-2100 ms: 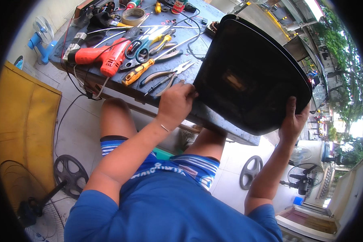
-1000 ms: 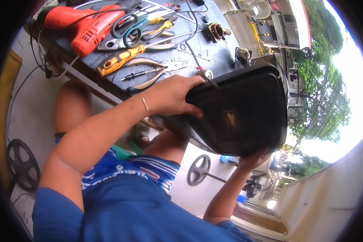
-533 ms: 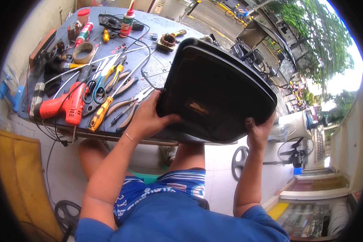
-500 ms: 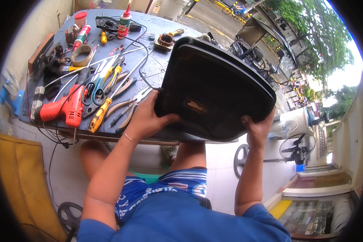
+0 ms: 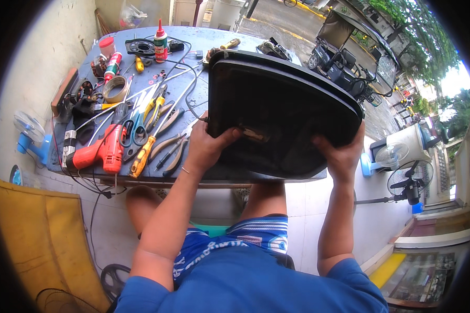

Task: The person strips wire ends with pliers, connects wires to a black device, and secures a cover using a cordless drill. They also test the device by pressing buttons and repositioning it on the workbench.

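A broad black plastic housing (image 5: 282,115) with rounded corners is held up at a tilt over the front of the blue-grey table (image 5: 214,44). It has a lip along its far edge and a small worn label on its face. My left hand (image 5: 206,146) grips its left lower corner, thumb pressed on the face. At the right side my right hand (image 5: 342,154) clasps the edge, its thumb also on the face. The fingers behind the housing are hidden. A dark cord (image 5: 191,96) runs across the table to the housing near my left hand.
Left of the housing lie a red power drill (image 5: 107,151), blue-handled scissors (image 5: 136,130), a yellow screwdriver (image 5: 141,159), pliers (image 5: 175,156) and a tape roll (image 5: 116,89). A glue bottle (image 5: 161,44) stands farther back. A pedestal fan (image 5: 410,182) is at the right.
The housing has turned slightly in my hands and its lower edge sits a little differently. My left thumb reaches farther onto the face. The whole view has shifted, moving the table rightward in the picture.
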`<action>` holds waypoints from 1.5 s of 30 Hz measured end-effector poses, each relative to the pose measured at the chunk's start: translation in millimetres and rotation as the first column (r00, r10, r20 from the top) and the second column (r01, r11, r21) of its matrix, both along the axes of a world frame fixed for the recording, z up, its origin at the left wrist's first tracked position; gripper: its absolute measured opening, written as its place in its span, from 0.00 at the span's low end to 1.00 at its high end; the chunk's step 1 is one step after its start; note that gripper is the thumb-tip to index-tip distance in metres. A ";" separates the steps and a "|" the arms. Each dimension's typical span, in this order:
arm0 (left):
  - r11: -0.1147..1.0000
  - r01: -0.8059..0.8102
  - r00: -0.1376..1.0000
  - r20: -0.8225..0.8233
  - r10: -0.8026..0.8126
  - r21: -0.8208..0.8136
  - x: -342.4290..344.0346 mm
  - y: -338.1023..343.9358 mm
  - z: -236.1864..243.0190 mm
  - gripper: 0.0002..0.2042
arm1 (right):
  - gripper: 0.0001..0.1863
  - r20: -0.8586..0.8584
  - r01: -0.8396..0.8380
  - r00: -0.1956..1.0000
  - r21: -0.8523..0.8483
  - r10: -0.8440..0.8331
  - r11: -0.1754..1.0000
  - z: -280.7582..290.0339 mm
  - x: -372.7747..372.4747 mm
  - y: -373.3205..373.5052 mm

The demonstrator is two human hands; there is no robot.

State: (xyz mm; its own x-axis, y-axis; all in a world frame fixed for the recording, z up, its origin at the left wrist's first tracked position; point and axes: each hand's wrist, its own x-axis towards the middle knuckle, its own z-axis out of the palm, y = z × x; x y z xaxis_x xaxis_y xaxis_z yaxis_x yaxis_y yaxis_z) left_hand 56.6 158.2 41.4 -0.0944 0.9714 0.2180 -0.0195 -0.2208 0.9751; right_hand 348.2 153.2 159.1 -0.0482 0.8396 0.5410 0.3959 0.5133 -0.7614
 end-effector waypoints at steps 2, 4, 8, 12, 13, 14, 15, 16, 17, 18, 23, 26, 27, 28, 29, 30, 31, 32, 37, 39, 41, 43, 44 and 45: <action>0.998 -0.024 0.999 -0.032 0.026 0.051 3.5 -0.4 -2.9 0.26 | 0.42 -0.018 -0.012 1.000 -0.002 0.012 1.000 -0.5 0.0 -0.5; 1.000 0.011 1.000 0.024 -0.011 0.017 2.5 1.2 -5.5 0.27 | 0.42 0.024 0.030 0.999 0.009 -0.030 1.000 0.7 -1.4 -1.8; 0.989 0.137 0.967 0.223 -0.123 -0.047 -2.2 2.9 -9.3 0.29 | 0.42 -0.015 -0.004 1.000 -0.066 0.003 0.998 12.0 -5.8 -5.2; 0.993 0.026 0.992 0.123 -0.011 -0.118 -5.6 -4.9 -14.0 0.31 | 0.60 -0.030 -0.056 0.998 -0.020 0.055 0.998 30.6 -4.7 -5.6; 0.991 0.002 0.996 0.090 0.011 -0.136 -3.2 -5.7 -15.1 0.31 | 0.66 -0.015 -0.029 0.999 -0.072 0.028 0.997 35.4 -1.5 -5.5; 0.996 0.003 0.998 0.069 0.004 -0.095 -3.9 -4.8 -15.6 0.35 | 0.65 -0.002 -0.017 1.000 -0.071 0.017 0.997 36.9 1.0 -3.9; 0.996 0.005 0.994 0.109 0.005 -0.088 -2.5 -6.3 -16.1 0.37 | 0.64 0.006 -0.043 0.999 -0.086 0.043 0.995 37.1 4.4 -3.6; 0.996 0.002 0.989 0.149 0.011 -0.086 -1.6 -8.8 -16.1 0.38 | 0.64 -0.023 -0.072 0.997 -0.100 0.070 0.992 34.4 7.2 -3.4; 0.997 -0.044 0.998 0.046 0.047 -0.068 -2.3 -12.5 -15.2 0.38 | 0.64 -0.038 -0.087 0.996 -0.108 0.083 0.990 29.1 9.9 -5.1; 0.994 -0.098 0.994 -0.058 0.095 -0.048 -5.0 -18.7 -13.5 0.39 | 0.64 -0.029 -0.109 0.994 -0.098 0.106 0.989 22.5 12.5 -5.3; 0.969 -0.247 0.943 -0.227 0.245 0.018 -20.1 -67.0 0.5 0.35 | 0.69 -0.129 -0.125 0.986 -0.139 0.107 0.982 -15.7 38.1 -13.8; 0.962 -0.265 0.931 -0.246 0.271 0.058 -26.5 -92.9 9.1 0.31 | 0.67 -0.364 -0.167 0.925 -0.120 0.113 0.979 -51.1 59.4 -9.1; 0.968 -0.241 0.925 -0.287 0.249 0.065 -28.4 -100.9 10.3 0.27 | 0.64 -0.417 -0.161 0.904 -0.123 0.096 0.979 -63.3 71.5 -6.8; 0.976 -0.205 0.924 -0.315 0.218 0.074 -29.0 -108.5 10.0 0.24 | 0.61 -0.466 -0.128 0.883 -0.135 0.051 0.983 -77.1 84.1 -2.9; 0.985 -0.158 0.917 -0.360 0.174 0.072 -28.7 -116.0 8.4 0.21 | 0.53 -0.515 -0.127 0.857 -0.146 0.034 0.981 -90.8 98.5 -1.3; 0.991 -0.114 0.911 -0.392 0.132 0.069 -27.3 -122.9 5.3 0.17 | 0.44 -0.586 -0.091 0.810 -0.180 -0.033 0.979 -103.9 114.4 0.3; 0.999 -0.031 0.920 -0.389 0.044 0.039 -24.0 -129.4 0.5 0.15 | 0.37 -0.640 -0.026 0.758 -0.222 -0.125 0.975 -117.3 130.1 -0.2; 0.999 0.041 0.924 -0.380 -0.037 0.004 -19.2 -135.1 -4.5 0.13 | 0.33 -0.689 -0.003 0.703 -0.252 -0.178 0.968 -126.5 148.0 1.1; 0.923 0.344 0.840 -0.383 -0.384 -0.170 4.7 -140.4 -17.6 0.07 | 0.15 -0.651 0.261 0.629 -0.339 -0.426 0.904 -145.6 220.8 4.0; 0.909 0.386 0.819 -0.395 -0.416 -0.157 7.3 -137.7 -2.7 0.07 | 0.13 -0.569 0.361 0.622 -0.403 -0.538 0.841 -142.2 239.0 5.7; 0.874 0.450 0.776 -0.404 -0.484 -0.184 7.4 -129.9 22.6 0.10 | 0.12 -0.432 0.500 0.585 -0.475 -0.687 0.724 -134.5 255.8 5.5; 0.824 0.499 0.670 -0.485 -0.562 -0.267 4.5 -116.9 52.8 0.12 | 0.12 -0.284 0.573 0.573 -0.531 -0.769 0.624 -127.1 269.2 -4.8; 0.803 0.520 0.618 -0.520 -0.590 -0.292 4.2 -109.7 68.7 0.12 | 0.11 -0.210 0.584 0.617 -0.524 -0.759 0.620 -123.0 274.1 -12.5; 0.780 0.528 0.560 -0.554 -0.617 -0.335 5.2 -102.3 84.5 0.14 | 0.10 -0.094 0.621 0.619 -0.550 -0.780 0.559 -117.8 277.3 -23.1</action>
